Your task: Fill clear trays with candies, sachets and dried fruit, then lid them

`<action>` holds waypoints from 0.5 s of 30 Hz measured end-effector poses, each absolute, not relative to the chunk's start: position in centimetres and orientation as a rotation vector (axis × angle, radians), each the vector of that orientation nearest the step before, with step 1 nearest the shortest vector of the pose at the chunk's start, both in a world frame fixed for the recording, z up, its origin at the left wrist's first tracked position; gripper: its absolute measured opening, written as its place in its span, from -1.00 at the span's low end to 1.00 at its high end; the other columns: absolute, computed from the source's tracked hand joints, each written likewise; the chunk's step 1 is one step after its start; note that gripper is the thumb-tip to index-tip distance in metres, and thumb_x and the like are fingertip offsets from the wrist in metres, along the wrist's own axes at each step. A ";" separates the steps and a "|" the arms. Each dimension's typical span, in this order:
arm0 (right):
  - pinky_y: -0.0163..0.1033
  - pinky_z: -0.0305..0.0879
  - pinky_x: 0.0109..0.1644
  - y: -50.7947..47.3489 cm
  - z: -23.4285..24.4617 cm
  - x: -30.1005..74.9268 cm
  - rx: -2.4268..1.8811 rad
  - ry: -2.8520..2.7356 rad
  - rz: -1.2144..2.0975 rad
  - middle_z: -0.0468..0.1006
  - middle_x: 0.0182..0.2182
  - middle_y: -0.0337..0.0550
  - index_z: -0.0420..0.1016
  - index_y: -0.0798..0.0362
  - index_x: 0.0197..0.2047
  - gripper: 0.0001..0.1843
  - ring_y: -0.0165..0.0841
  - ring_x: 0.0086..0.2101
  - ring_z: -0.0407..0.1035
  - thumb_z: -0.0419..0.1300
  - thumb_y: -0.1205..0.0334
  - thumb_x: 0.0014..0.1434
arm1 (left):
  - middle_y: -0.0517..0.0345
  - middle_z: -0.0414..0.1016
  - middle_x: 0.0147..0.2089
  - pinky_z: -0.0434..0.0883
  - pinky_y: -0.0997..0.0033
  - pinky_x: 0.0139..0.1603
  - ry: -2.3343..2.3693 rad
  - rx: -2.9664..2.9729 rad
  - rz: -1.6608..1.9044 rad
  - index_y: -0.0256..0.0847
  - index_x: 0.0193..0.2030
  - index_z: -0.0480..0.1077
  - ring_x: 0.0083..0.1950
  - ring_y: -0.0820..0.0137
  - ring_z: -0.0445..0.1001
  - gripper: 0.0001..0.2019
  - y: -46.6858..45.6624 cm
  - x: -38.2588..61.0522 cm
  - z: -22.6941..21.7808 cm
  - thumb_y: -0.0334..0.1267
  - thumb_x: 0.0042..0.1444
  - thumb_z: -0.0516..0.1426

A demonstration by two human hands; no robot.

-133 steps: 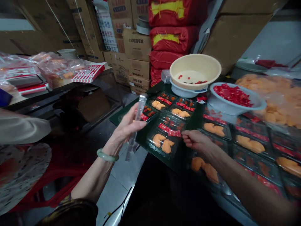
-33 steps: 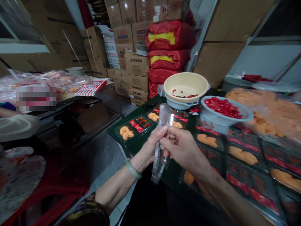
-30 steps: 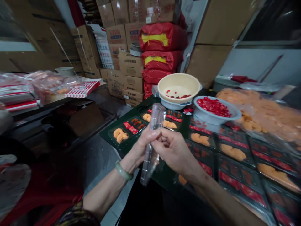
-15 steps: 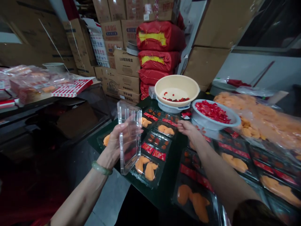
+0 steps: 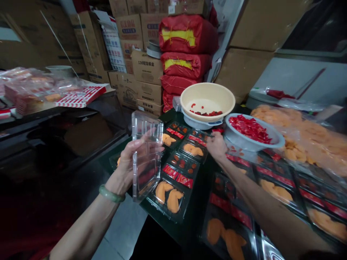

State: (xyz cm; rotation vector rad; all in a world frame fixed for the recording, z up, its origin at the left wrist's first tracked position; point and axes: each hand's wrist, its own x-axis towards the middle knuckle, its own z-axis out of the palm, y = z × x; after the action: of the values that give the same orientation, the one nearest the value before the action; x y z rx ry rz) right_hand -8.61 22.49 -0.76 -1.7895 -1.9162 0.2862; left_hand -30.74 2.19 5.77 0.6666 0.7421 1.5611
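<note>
My left hand [image 5: 132, 155] grips a clear plastic lid [image 5: 148, 159], stood up on its edge over the left side of a black compartment tray [image 5: 173, 216]. In that tray lie orange pieces [image 5: 173, 200], two red packets [image 5: 184, 180] and small reddish-brown pieces in the far section. My right hand [image 5: 217, 147] is at the far tray's [image 5: 193, 159] right edge, just short of a small red item [image 5: 217, 130] between the basins. Its fingers are curled together, and whatever they hold is hidden.
Behind stand a cream basin [image 5: 207, 95] with a few red bits and a pale blue basin [image 5: 275, 139] of red packets. More filled trays [image 5: 227, 216] and a plastic bag of orange pieces [image 5: 306, 126] occupy the right. Cartons [image 5: 148, 68] and red sacks [image 5: 187, 34] are stacked at the back.
My right hand's fingers have curled in further and turned down beside the far tray. My left hand still holds the lid upright. The view has shifted slightly.
</note>
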 end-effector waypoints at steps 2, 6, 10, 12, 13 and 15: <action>0.00 0.13 0.08 21.5 -1.1 -10.9 -1.553 -2.150 0.143 0.29 0.11 0.04 0.24 0.01 0.17 -0.51 -0.08 0.09 0.16 0.00 0.04 0.20 | -0.03 0.50 -0.18 0.39 0.19 -0.13 0.747 0.661 1.569 -0.23 0.19 0.17 -0.15 0.14 0.49 -0.27 2.1 -30.7 5.9 -0.08 -0.18 0.18; 0.15 -0.08 0.18 21.2 -2.2 -14.6 -1.524 -2.525 0.164 0.06 0.27 0.00 0.16 0.00 0.25 -0.34 0.03 0.23 -0.13 -0.11 -0.17 0.19 | -0.05 0.50 -0.20 0.40 0.18 -0.20 0.789 0.622 1.596 -0.25 0.17 0.20 -0.18 0.13 0.50 -0.28 2.1 -30.7 5.8 -0.04 -0.18 0.18; 0.14 -0.10 0.20 22.7 -3.2 -13.8 -1.669 -2.591 0.227 0.02 0.29 -0.07 0.11 -0.07 0.28 -0.33 -0.04 0.25 -0.13 -0.19 -0.21 0.20 | -0.03 0.50 -0.27 0.41 0.18 -0.23 0.738 0.573 1.611 -0.26 0.09 0.27 -0.24 0.16 0.50 -0.38 1.5 -31.4 5.8 0.00 -0.14 0.15; 0.14 -0.07 0.19 23.1 -3.2 -12.1 -1.698 -2.591 0.205 0.03 0.29 -0.10 0.14 -0.12 0.26 -0.37 -0.07 0.24 -0.10 -0.16 -0.18 0.20 | -0.01 0.50 -0.29 0.41 0.19 -0.24 0.710 0.565 1.629 -0.24 0.04 0.30 -0.26 0.18 0.50 -0.41 1.1 -31.8 5.8 0.01 -0.13 0.14; 0.16 -0.05 0.18 23.0 -2.9 -11.4 -1.718 -2.581 0.202 0.05 0.28 -0.09 0.16 -0.12 0.24 -0.39 -0.05 0.23 -0.07 -0.13 -0.16 0.20 | 0.00 0.50 -0.31 0.41 0.20 -0.26 0.713 0.561 1.646 -0.23 0.02 0.31 -0.26 0.18 0.50 -0.43 1.0 -31.8 5.9 0.01 -0.14 0.15; 0.20 -0.01 0.14 21.8 -1.7 -10.7 -1.712 -2.499 0.186 0.13 0.24 0.01 0.25 -0.05 0.19 -0.42 0.00 0.20 0.00 -0.03 -0.10 0.16 | 0.01 0.51 -0.32 0.40 0.23 -0.28 0.733 0.554 1.671 -0.21 0.01 0.32 -0.26 0.17 0.51 -0.42 1.0 -31.6 5.9 0.01 -0.17 0.18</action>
State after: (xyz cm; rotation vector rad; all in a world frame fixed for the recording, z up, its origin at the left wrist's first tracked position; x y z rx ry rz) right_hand -10.68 21.78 -1.67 -1.7122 -2.4995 0.1862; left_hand -31.64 1.00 5.94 0.5542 0.7332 1.6713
